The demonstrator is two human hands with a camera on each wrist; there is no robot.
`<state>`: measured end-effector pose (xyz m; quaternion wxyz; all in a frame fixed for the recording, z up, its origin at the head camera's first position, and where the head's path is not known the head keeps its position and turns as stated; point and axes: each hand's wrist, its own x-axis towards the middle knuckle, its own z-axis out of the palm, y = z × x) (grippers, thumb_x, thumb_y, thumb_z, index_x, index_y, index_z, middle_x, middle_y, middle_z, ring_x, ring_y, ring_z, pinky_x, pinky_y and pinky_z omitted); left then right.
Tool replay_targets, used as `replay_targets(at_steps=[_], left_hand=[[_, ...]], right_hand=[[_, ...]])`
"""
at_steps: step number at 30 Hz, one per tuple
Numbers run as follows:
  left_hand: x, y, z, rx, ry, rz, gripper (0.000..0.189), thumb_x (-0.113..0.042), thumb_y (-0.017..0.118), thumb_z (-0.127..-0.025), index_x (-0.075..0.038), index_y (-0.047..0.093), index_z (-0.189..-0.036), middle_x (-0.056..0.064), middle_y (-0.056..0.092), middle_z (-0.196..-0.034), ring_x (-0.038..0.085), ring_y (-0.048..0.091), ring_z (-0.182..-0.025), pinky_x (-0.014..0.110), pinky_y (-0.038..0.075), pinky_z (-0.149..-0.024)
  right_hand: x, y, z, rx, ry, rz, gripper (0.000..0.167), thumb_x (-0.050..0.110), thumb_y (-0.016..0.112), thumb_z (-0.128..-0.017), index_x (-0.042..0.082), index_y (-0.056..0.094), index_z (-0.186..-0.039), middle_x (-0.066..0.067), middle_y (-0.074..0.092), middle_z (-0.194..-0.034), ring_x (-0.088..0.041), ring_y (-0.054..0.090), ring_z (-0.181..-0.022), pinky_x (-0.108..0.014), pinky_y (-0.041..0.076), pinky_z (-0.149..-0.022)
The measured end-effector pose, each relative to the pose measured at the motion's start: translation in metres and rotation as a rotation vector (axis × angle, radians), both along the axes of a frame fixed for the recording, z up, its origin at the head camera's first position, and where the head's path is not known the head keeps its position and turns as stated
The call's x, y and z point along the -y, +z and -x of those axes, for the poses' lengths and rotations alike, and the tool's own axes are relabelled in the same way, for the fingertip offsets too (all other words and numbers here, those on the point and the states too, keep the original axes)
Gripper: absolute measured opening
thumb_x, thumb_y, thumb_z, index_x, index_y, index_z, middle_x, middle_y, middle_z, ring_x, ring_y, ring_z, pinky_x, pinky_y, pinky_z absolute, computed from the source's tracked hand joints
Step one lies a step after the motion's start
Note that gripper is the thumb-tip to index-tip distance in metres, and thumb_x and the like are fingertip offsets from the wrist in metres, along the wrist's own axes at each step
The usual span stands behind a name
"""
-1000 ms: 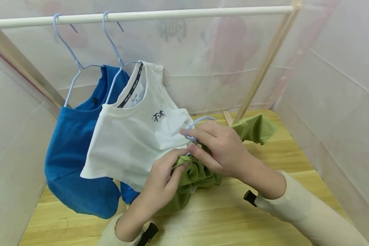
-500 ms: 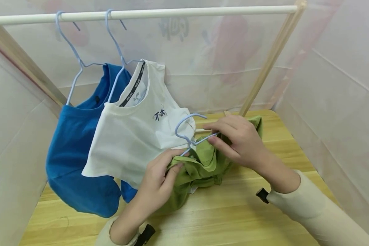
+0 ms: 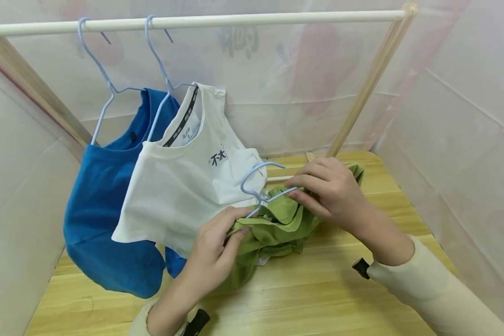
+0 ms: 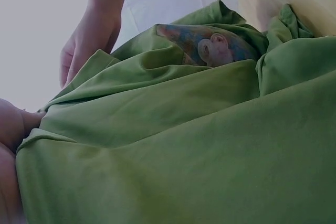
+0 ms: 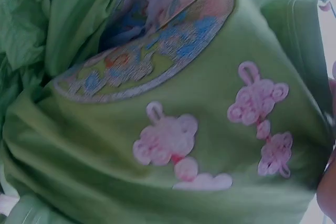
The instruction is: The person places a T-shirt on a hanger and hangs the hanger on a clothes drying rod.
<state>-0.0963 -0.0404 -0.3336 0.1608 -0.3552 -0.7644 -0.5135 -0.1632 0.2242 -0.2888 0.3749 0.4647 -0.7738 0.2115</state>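
A green shirt (image 3: 273, 231) lies bunched over the table in front of me. Pink knot shapes and a patterned fan-shaped patch show on its front in the right wrist view. My left hand (image 3: 216, 242) pinches the shirt near its neckline, where the left arm of a light blue hanger (image 3: 244, 179) enters. With thumb and fingers, my right hand (image 3: 329, 191) holds the other side of the neckline, and the hanger's right arm runs to those fingertips. The hanger's hook stands up between both hands, off the rail. Its lower part is hidden by cloth.
Across the back runs a white rail (image 3: 273, 18) on wooden posts. A blue shirt (image 3: 105, 200) and a white sleeveless top (image 3: 172, 182) hang from it on hangers at left. The wooden table (image 3: 302, 294) has pale sheeting around it.
My right hand has moved right from the hanger's neck along its right arm to the neckline, uncovering the hook. My left hand has kept its hold and barely shifted.
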Motion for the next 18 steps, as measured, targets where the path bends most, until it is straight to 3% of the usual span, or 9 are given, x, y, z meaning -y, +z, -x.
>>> replay_targets(at_steps=[2, 6, 12, 18], left_hand=[[0.0, 0.0, -0.001, -0.007, 0.006, 0.007, 0.038, 0.0, 0.059, -0.097, -0.009, 0.058, -0.134, 0.007, 0.067, -0.124, 0.013, 0.063, -0.103, 0.025, 0.052, -0.086], [0.003, 0.002, -0.004, 0.004, 0.036, 0.038, 0.049, -0.001, 0.062, -0.096, -0.012, 0.052, -0.143, 0.005, 0.061, -0.136, 0.017, 0.062, -0.118, 0.029, 0.051, -0.097], [0.012, 0.003, -0.011, 0.026, 0.082, 0.127, 0.06, -0.005, 0.067, -0.094, -0.016, 0.044, -0.149, 0.003, 0.058, -0.141, 0.017, 0.061, -0.122, 0.033, 0.051, -0.1], [0.02, 0.0, -0.014, -0.008, 0.135, 0.206, 0.063, -0.008, 0.07, -0.093, -0.017, 0.044, -0.149, 0.002, 0.059, -0.14, 0.017, 0.062, -0.12, 0.035, 0.053, -0.098]], right_hand=[[0.002, 0.001, -0.001, -0.009, -0.003, 0.009, 0.032, 0.037, 0.057, -0.102, 0.012, 0.075, -0.09, 0.001, 0.071, -0.087, -0.018, 0.06, -0.074, -0.036, 0.045, -0.062], [0.002, 0.001, -0.002, -0.018, -0.024, 0.061, 0.035, 0.037, 0.057, -0.102, 0.011, 0.073, -0.084, 0.002, 0.071, -0.083, -0.018, 0.062, -0.072, -0.035, 0.046, -0.061], [-0.003, 0.0, -0.002, -0.027, -0.028, 0.161, 0.042, 0.04, 0.054, -0.103, 0.009, 0.073, -0.08, 0.002, 0.069, -0.076, -0.019, 0.062, -0.068, -0.034, 0.044, -0.06], [-0.01, 0.001, -0.001, -0.022, -0.042, 0.23, 0.044, 0.04, 0.054, -0.103, 0.008, 0.072, -0.078, 0.0, 0.066, -0.071, -0.016, 0.053, -0.061, -0.03, 0.039, -0.06]])
